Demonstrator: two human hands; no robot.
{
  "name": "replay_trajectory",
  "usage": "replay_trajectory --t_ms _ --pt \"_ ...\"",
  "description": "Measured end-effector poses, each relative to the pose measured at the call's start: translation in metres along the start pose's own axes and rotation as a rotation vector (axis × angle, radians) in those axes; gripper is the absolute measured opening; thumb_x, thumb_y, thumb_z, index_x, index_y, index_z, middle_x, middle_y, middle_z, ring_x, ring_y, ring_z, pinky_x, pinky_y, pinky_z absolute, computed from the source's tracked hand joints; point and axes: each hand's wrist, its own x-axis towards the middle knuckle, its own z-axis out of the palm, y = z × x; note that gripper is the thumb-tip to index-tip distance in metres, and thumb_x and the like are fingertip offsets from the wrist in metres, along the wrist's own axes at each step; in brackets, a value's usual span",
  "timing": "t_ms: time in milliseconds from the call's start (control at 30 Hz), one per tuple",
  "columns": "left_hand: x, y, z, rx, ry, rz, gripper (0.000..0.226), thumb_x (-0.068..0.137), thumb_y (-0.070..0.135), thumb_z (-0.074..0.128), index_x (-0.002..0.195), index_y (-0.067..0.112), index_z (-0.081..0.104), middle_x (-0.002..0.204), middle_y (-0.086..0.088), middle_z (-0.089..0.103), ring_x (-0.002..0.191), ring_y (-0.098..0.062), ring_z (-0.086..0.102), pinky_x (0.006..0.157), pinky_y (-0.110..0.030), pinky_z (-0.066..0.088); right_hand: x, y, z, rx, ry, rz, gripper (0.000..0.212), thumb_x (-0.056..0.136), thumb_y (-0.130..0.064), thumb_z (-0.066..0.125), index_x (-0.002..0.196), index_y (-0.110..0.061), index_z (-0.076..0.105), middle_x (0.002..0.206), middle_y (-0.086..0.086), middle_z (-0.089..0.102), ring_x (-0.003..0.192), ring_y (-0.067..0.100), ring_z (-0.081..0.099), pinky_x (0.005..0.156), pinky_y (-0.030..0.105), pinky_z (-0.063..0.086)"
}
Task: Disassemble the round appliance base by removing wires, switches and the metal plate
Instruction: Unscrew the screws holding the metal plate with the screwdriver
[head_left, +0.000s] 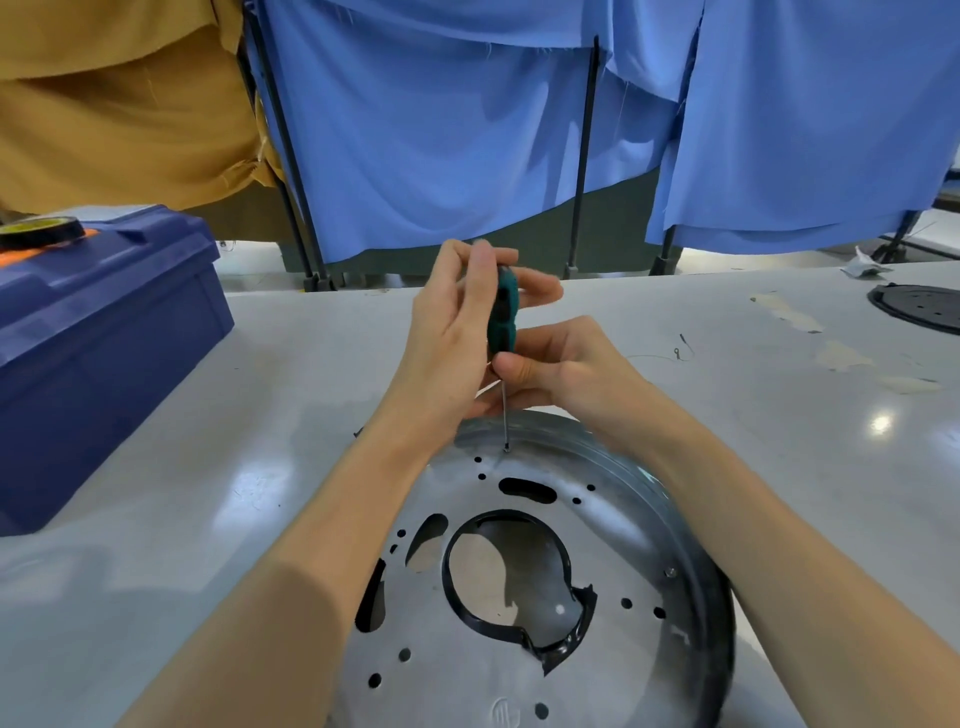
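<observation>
Fingers (537, 291) of the left hand (452, 332) curl round the handle top of the green screwdriver (504, 312); the right hand (566, 364) pinches its lower end. Below both hands the shaft (504, 415) stands nearly upright, tip down on the far edge of the metal plate (467, 670).

- Bright, even indoor light falls from overhead, and colours read clearly.
- A small white glare spot sits on the glossy table (880, 423) at the right, with paler reflections left of centre.
- The metal plate (613, 525) shines softly, with streaky highlights along its far rim.
- Soft, faint shadows lie on the table under the left forearm and beside the blue toolbox (104, 332).
- Motion blur smears the fingertips of the left hand (457, 322) and the top of the screwdriver (505, 306).
- Wide-angle distortion bends the table's far edge and tilts the dark poles (584, 156) outward.
</observation>
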Motion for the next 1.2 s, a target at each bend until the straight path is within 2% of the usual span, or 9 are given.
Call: replay_trajectory --t_ms 100,233,400,567,667,767,867,1033,1200 --pt "-0.0009 0.0025 -0.0033 0.008 0.031 0.023 0.024 0.103 0.027 0.039 0.114 0.019 0.059 0.087 -0.005 0.073 0.09 -0.015 0.071 0.073 -0.017 0.054 0.0 0.0024 0.0031 -0.02 0.056 -0.021 0.022 0.093 -0.01 0.062 0.107 0.006 0.063 0.092 0.021 0.073 0.08 0.037 0.073 0.082 0.047 0.059" --pt "0.0013 0.0029 -0.003 0.0 0.098 0.033 0.022 0.098 0.024 0.051 0.103 0.009 0.067 0.082 -0.002 0.073 0.089 -0.017 0.072 0.073 -0.019 0.054 0.0009 0.0015 0.0018 -0.015 0.113 -0.053 0.016 0.085 -0.003 0.07 0.091 0.009 0.061 0.081 0.022 0.073 0.072 0.038 0.073 0.073 0.044 0.061" --pt "0.0018 -0.0007 -0.0044 -0.092 -0.065 -0.053 0.027 0.102 0.02 0.041 0.112 0.007 0.063 0.112 -0.001 0.071 0.112 -0.012 0.063 0.087 -0.022 0.053 0.0007 0.0024 -0.0036 -0.007 0.098 -0.009 0.012 0.092 0.004 0.055 0.099 0.011 0.064 0.083 0.022 0.073 0.075 0.038 0.073 0.077 0.043 0.061" --pt "0.0014 0.0013 -0.0076 -0.071 0.047 -0.031 0.022 0.095 0.018 0.057 0.115 0.018 0.065 0.094 -0.006 0.072 0.092 -0.017 0.071 0.078 -0.024 0.055 0.0 0.003 0.0014 -0.029 0.135 -0.032 0.015 0.086 -0.006 0.07 0.096 0.001 0.063 0.082 0.02 0.074 0.072 0.036 0.073 0.074 0.043 0.061" --pt "0.0009 0.0008 -0.0041 -0.033 0.094 0.012 0.016 0.089 0.018 0.066 0.103 0.011 0.065 0.089 -0.008 0.07 0.084 -0.017 0.072 0.072 -0.021 0.055 0.0018 0.0023 0.0003 -0.025 0.112 -0.031 0.006 0.086 0.002 0.067 0.09 0.006 0.064 0.077 0.019 0.073 0.07 0.036 0.073 0.07 0.038 0.061" --pt "-0.0009 0.0006 -0.0004 -0.143 0.029 -0.045 0.02 0.098 0.026 0.051 0.105 0.007 0.051 0.097 -0.01 0.072 0.091 -0.021 0.072 0.07 -0.026 0.057 0.0025 0.003 -0.0011 -0.029 0.087 0.003 0.012 0.091 0.007 0.056 0.096 0.01 0.066 0.077 0.018 0.073 0.071 0.035 0.073 0.07 0.035 0.061" --pt "-0.0009 0.0016 -0.0042 -0.139 -0.02 -0.061 0.026 0.103 0.028 0.036 0.111 0.007 0.05 0.098 -0.007 0.073 0.094 -0.023 0.072 0.074 -0.031 0.058 0.0006 0.0033 -0.0014 -0.037 0.078 -0.001 0.016 0.094 0.004 0.053 0.102 0.009 0.066 0.08 0.018 0.074 0.074 0.034 0.073 0.071 0.034 0.06" --pt "-0.0006 0.0046 -0.0031 -0.063 0.048 -0.019 0.021 0.096 0.024 0.055 0.113 0.015 0.064 0.09 -0.007 0.073 0.084 -0.017 0.072 0.07 -0.02 0.056 -0.0013 0.0 0.0035 -0.048 0.103 -0.063 0.031 0.085 -0.004 0.071 0.112 0.005 0.06 0.091 0.024 0.07 0.074 0.034 0.073 0.07 0.04 0.061" --pt "-0.0014 0.0024 0.0013 -0.067 0.056 -0.018 0.017 0.093 0.023 0.059 0.104 0.01 0.055 0.086 -0.005 0.069 0.086 -0.014 0.071 0.069 -0.017 0.053 0.0011 0.0006 0.0003 -0.041 0.077 0.003 0.017 0.09 0.0 0.062 0.101 0.013 0.064 0.085 0.024 0.072 0.076 0.037 0.073 0.076 0.043 0.061"
